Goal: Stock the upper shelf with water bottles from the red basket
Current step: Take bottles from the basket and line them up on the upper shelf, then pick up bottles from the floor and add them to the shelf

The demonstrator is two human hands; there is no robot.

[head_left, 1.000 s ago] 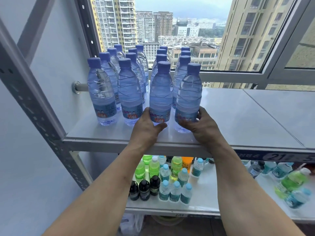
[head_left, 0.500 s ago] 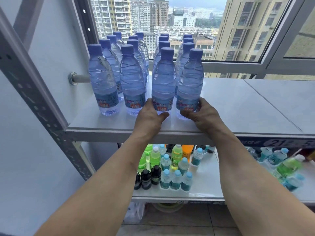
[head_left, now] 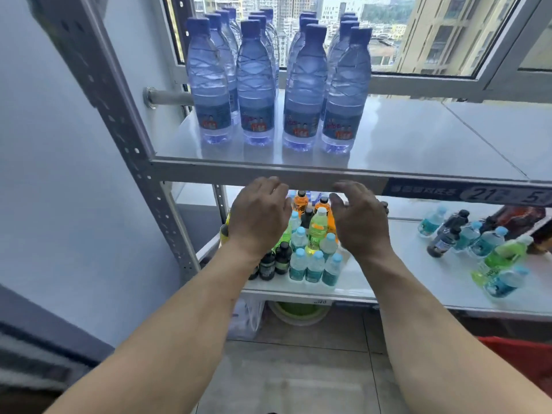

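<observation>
Four rows of water bottles [head_left: 304, 94] stand at the left of the white upper shelf [head_left: 418, 138], by the window [head_left: 418, 34]; its right stretch lies bare. Both hands have left the front bottles: the left hand [head_left: 258, 216] and right hand [head_left: 360, 222] hang below the shelf edge, fingers relaxed, holding nothing. A red basket [head_left: 519, 363] corner shows at lower right.

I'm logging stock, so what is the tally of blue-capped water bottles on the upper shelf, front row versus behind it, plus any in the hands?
Front row of water bottles on the upper shelf: 4
Rows behind, counted by visible caps: 12
Held in the left hand or right hand: 0
Total: 16
</observation>
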